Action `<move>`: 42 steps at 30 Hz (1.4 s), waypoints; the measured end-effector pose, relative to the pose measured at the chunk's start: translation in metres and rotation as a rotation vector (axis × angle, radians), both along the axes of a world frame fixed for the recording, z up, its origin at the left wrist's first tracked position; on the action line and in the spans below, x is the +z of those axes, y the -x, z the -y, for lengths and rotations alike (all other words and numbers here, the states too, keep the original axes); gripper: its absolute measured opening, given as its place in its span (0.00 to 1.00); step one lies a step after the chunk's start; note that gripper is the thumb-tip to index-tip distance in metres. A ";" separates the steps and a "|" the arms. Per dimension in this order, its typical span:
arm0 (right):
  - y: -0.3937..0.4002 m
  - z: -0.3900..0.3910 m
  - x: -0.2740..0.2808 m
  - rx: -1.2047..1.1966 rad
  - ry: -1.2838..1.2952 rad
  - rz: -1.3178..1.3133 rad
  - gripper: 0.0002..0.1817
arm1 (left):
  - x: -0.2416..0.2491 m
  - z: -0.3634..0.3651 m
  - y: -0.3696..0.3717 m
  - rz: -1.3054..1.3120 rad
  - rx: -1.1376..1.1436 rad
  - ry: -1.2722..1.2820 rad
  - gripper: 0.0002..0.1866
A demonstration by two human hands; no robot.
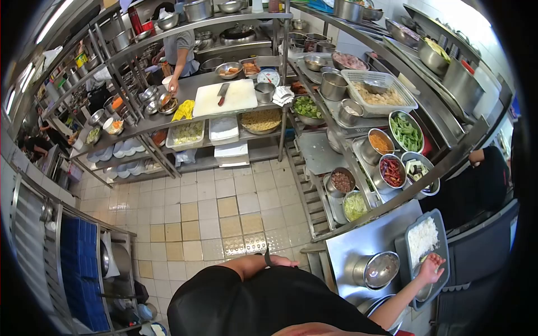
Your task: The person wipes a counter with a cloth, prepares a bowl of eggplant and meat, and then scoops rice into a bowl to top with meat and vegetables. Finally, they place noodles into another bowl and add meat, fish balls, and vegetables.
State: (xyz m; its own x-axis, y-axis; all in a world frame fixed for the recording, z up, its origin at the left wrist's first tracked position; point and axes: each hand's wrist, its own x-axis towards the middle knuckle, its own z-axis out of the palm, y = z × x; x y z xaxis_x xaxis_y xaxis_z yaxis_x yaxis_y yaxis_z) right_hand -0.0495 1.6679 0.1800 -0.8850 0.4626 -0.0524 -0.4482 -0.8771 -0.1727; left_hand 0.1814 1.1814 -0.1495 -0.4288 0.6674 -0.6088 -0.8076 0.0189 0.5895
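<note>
My right hand [431, 267] is over a grey tub [440, 224] of white rice [424, 238], at the right. Its fingers are curled round something too small to make out. A shiny curved metal piece [426, 292] lies in the tub under my wrist. Left of the tub, a steel pot [361, 273] with a round steel bowl [382, 267] leaning at its mouth stands on a steel table [350, 241]. My left hand [287, 261] is in front of my waist, a dark band on its wrist, holding nothing, fingers stretched out.
A steel rack [392, 208] holds containers of red chillies [392, 170], green vegetables [405, 131] and shredded cabbage [355, 206]. Across the tiled floor [207, 224], a knife [223, 94] lies on a white cutting board [241, 95]. Another person's hand [173, 87] reaches over bowls. Blue crates [84, 269] stand left.
</note>
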 end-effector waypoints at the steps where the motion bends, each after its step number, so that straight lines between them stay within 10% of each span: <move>1: 0.000 0.000 0.001 -0.002 -0.014 0.010 0.22 | -0.003 -0.003 0.000 0.024 -0.035 -0.004 0.34; 22: 0.025 -0.027 -0.049 0.184 -0.217 -0.138 0.23 | -0.006 -0.023 -0.002 0.060 -0.166 0.015 0.26; 27: 0.034 -0.051 -0.054 0.138 -0.190 -0.072 0.23 | -0.028 0.063 0.007 -0.945 -0.027 0.574 0.25; 28: 0.035 -0.052 -0.054 0.141 -0.165 -0.086 0.23 | -0.050 0.088 0.006 -0.315 0.496 0.370 0.21; 31: 0.043 -0.048 -0.046 0.092 -0.039 -0.013 0.25 | -0.067 0.182 -0.015 -0.328 0.472 1.099 0.20; 35: 0.063 -0.036 -0.011 0.102 0.142 0.141 0.32 | 0.022 0.214 -0.067 0.171 0.631 1.092 0.17; 42: 0.134 -0.076 -0.059 0.273 0.125 -0.407 0.37 | 0.030 0.226 -0.115 0.110 0.704 0.902 0.18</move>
State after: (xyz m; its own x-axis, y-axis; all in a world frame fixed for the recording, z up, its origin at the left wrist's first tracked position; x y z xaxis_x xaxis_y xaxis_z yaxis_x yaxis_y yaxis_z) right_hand -0.1832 1.7439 0.1214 -0.9332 0.2233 0.2816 -0.2085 -0.9746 0.0819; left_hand 0.2968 0.9555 -0.1192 -0.4489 -0.3971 -0.8005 -0.8526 -0.0779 0.5167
